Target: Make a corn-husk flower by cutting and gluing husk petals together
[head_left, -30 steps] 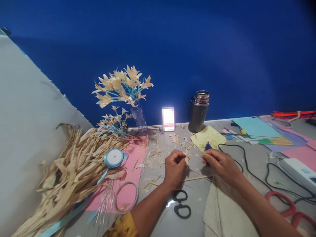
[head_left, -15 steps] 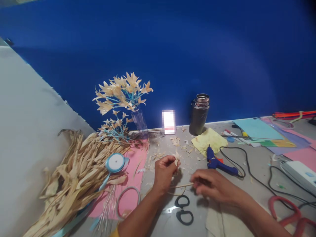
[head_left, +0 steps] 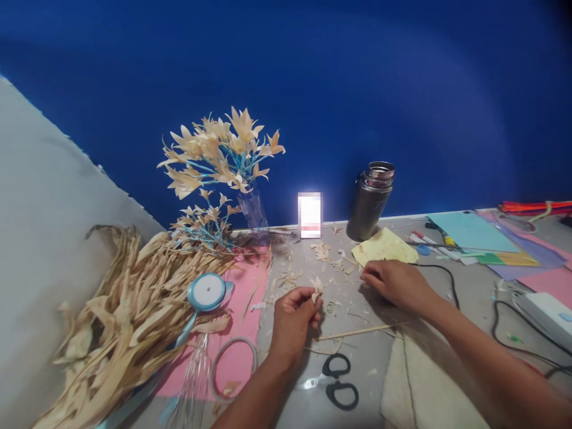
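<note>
My left hand [head_left: 292, 322] is closed in a pinch around a small flower of pale dried husk [head_left: 316, 289], its petals pointing up. My right hand [head_left: 400, 286] is over the spot where the blue glue gun lay, beside the yellow paper [head_left: 384, 245]. Its fingers curl downward; the hand covers the gun and whatever they hold. Between and below both hands, a thin straw-coloured stick [head_left: 353, 333] lies on the table. Black-handled scissors [head_left: 342, 381] rest nearer to me.
Dried husks [head_left: 125, 316], a blue ribbon spool [head_left: 207, 292] and a tape ring [head_left: 233, 369] are at left. Behind stand a vase [head_left: 253, 214] of husk flowers [head_left: 218, 149] and a dark flask [head_left: 370, 199]. A black cord [head_left: 452, 283] and white power strip [head_left: 549, 316] are at right.
My right hand has moved up and away from the stick's end to over the glue gun, covering it. My left hand keeps the flower. The view has shifted slightly.
</note>
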Tool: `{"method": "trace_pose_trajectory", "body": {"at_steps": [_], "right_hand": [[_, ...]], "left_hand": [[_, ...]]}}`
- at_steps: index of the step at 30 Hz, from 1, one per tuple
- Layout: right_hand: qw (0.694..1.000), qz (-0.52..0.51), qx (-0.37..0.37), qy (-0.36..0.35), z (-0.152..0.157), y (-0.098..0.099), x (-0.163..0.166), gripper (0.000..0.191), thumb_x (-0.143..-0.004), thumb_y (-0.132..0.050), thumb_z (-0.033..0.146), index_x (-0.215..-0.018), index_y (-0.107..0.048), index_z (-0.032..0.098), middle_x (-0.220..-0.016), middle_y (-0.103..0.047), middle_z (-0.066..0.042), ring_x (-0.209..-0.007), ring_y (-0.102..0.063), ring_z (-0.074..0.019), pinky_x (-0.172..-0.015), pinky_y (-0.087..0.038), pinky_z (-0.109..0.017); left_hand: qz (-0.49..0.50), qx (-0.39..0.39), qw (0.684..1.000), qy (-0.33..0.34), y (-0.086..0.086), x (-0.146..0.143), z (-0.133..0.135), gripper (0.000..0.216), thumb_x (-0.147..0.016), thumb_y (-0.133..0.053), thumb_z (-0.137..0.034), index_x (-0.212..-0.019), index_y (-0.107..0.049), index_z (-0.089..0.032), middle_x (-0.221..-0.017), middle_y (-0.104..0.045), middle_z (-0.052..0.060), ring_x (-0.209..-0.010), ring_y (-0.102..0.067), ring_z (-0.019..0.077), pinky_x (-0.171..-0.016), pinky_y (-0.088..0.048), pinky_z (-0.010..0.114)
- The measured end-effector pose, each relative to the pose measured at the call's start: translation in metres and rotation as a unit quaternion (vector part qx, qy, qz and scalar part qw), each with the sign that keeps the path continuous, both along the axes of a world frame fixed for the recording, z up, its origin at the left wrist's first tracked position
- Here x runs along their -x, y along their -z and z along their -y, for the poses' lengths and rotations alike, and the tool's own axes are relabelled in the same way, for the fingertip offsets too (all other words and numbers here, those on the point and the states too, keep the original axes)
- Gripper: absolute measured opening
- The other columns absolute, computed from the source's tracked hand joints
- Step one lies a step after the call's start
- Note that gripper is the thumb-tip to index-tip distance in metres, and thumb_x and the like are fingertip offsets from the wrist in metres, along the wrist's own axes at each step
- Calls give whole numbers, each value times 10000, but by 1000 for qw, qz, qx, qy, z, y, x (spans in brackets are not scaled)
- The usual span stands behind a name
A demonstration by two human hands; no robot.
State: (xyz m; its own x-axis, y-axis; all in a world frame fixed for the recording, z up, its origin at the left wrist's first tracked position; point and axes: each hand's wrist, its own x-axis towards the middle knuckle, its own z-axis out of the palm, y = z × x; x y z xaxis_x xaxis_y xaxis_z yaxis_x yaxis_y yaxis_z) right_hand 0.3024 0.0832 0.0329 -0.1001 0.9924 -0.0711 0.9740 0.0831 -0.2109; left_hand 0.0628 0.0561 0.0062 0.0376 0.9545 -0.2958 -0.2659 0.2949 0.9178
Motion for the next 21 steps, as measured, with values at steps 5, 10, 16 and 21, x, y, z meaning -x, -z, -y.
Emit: {"method": "trace_pose_trajectory", "body": {"at_steps": [5, 10, 16, 21], "right_hand": [[999, 30, 0, -22, -39, -4, 24, 192, -916, -562, 267, -905, -750, 230, -965, -781, -77, -858, -687, -239, -616, -348, -288], [997, 58, 14, -48, -59, 9, 49, 205, -917, -559, 211, -928, -762, 190, -1021, -766, -126, -917, -694, -248, -680, -397, -291], [997, 55, 21, -49, -68, 20, 72, 242, -959, -540, 303, -966, -742, 172, -1044, -756, -163, -981, -695, -279, -758, -437, -311], [999, 10, 34, -20, -79, 29, 78, 172, -904, -616, 287, -930, -731, 161, -995, -765, -162, -918, -705, -271, -729, -432, -310]], "left_hand": [[44, 4, 999, -14, 1, 6, -3, 296, -651, -837, -346, -791, -669, -146, -602, -577, -31, -476, -477, 63, -438, -369, 175], [73, 23, 997, -19, 2, 11, -7, 315, -650, -840, -349, -768, -620, -157, -599, -555, -43, -474, -454, 51, -435, -352, 157], [100, 31, 994, -14, 1, 12, -9, 340, -643, -845, -359, -753, -591, -161, -592, -543, -45, -473, -449, 53, -429, -342, 157], [107, 33, 994, -9, 3, 12, -10, 332, -652, -841, -363, -752, -601, -156, -584, -539, -44, -477, -447, 55, -430, -343, 162]]}}
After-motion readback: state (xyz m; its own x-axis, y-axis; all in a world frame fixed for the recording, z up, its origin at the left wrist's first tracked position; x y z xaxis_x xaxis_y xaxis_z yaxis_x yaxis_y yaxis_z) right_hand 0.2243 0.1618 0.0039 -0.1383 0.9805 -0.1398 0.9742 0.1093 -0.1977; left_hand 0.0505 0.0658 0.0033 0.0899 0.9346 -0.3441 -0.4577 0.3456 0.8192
